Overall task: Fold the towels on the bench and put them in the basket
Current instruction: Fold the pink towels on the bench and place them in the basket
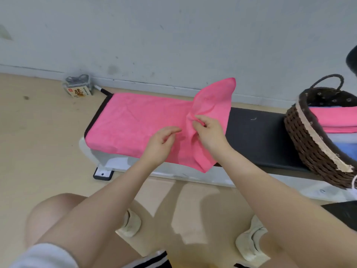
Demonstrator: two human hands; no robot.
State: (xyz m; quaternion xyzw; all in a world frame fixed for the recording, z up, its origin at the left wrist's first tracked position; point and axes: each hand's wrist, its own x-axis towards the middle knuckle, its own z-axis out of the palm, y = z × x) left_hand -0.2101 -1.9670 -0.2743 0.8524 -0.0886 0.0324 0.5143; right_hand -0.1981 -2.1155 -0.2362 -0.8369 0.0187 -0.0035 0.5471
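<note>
- So, head view, the only one: a low black padded bench (257, 136) on a white frame sits against a scuffed pale grey wall (173, 35), on a beige floor (38, 142).
- Off the bench's left end, by the wall, a small printed box (78, 92) sits on the floor with some grey stuff on top. Can't tell what that is.
- Pink towel (135, 122) is spread over the left half of the bench, long axis running along the bench, left to right. Its near edge hangs a bit over the front.
- The towel's right end is lifted, far corner sticking up toward the wall, near corner drooping over the front edge.
- Right hand (210, 132): grip is a pinch, thumb and fingers bunching the cloth where the raised part starts.
- Left hand (160, 144): grip loose, fingers relaxed and slightly curled, holding nothing, just beside the bunched fold. Can't tell if the fingertips touch the cloth.
- Dark woven basket (309, 144) with a loop handle sits tilted at the bench's right end, with folded pink cloth (336, 118) and something blue inside.
- Bottom of frame: bare knees, socked feet on the floor.
</note>
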